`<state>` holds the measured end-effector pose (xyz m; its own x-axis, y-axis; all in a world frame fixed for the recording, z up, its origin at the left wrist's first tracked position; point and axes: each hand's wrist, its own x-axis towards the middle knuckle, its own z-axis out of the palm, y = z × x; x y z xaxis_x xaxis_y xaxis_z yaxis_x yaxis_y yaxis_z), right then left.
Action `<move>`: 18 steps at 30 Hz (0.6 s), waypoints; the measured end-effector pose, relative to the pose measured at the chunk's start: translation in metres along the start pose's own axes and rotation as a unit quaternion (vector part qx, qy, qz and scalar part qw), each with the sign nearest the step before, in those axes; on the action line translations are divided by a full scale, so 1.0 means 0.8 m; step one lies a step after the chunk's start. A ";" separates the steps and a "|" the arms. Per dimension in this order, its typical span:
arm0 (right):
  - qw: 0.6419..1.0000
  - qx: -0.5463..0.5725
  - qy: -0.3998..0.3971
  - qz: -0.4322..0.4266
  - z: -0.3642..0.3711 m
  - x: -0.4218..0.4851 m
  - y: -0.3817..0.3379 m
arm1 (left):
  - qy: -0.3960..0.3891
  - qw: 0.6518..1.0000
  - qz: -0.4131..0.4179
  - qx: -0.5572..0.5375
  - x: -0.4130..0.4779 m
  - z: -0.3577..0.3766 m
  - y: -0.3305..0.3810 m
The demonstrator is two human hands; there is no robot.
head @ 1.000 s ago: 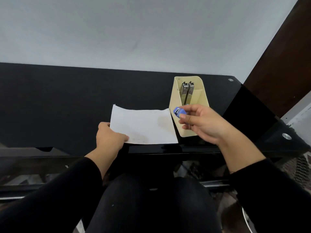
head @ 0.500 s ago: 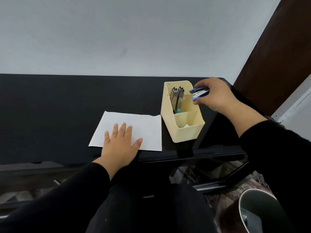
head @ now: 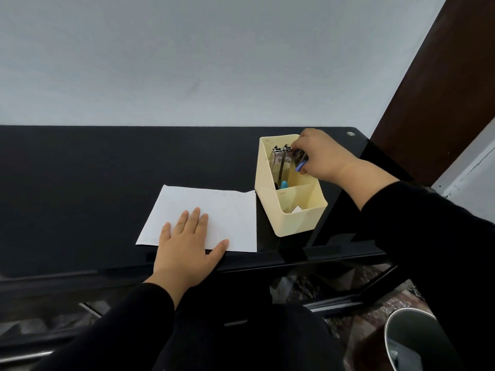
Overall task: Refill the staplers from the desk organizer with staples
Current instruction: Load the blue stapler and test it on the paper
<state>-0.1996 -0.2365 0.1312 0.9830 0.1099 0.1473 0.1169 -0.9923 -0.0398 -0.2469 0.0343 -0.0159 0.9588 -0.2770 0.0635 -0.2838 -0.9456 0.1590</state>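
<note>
Staplers (head: 280, 162), two metal ones, stand upright in the rear compartment of the organizer (head: 294, 220), right of centre, near the front and right edges of the desk (head: 80, 183). Our right hand (head: 321, 156) reaches over the rim, its grip curled around a small blue stapler (head: 300, 162) beside them. Our left hand (head: 184, 250) lies flat on paper (head: 227, 207), fingers straight, grip holding nothing; dark desk stretches leftward.

There is one cream desk organizer (head: 292, 218) with two compartments, one sheet of paper (head: 230, 210) and one black desk (head: 80, 183). Staplers number three: two silver staplers (head: 280, 162) and one blue stapler (head: 301, 163). There is one metal bin (head: 417, 341).
</note>
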 end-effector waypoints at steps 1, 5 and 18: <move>1.000 -0.014 -0.007 -0.003 0.001 0.001 -0.002 | 0.002 1.000 0.000 -0.001 0.000 0.000 0.000; 0.999 -0.032 -0.030 0.007 0.003 0.006 -0.007 | 0.005 1.000 0.001 -0.004 0.000 0.000 0.000; 0.997 0.011 -0.077 0.011 0.015 0.011 0.003 | 0.009 1.000 0.000 -0.020 0.001 0.001 -0.001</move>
<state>-0.1890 -0.2373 0.1203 0.9952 0.0972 -0.0075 0.0965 -0.9933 -0.0630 -0.2459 0.0346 -0.0165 0.9586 -0.2730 0.0808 -0.2839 -0.9382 0.1981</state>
